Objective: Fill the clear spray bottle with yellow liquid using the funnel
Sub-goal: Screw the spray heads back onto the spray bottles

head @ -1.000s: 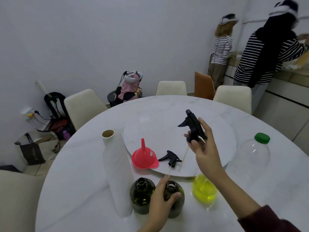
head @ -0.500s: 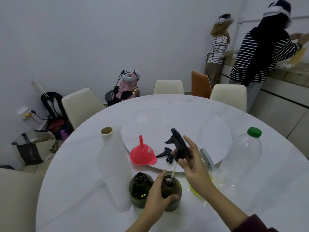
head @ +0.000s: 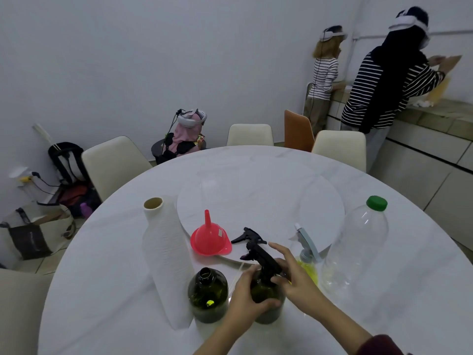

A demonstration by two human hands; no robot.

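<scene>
round white table point(head: 358, 316) in a white room. left hand point(head: 245, 298) grips a dark green bottle point(head: 266, 295); right hand point(head: 294, 275) pinches its black sprayer point(head: 261, 257). clear spray bottle point(head: 308, 262) with yellow liquid just at 3 o'clock, red funnel point(head: 210, 238) at 11.

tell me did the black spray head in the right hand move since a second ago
Yes. The black spray head came down from above the turntable onto the dark bottle near the table edge.

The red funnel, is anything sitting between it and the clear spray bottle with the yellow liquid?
Yes. A loose black spray head lies on the turntable between the red funnel and the clear spray bottle. The bottle also has its own grey sprayer on top, covering the neck.
</scene>
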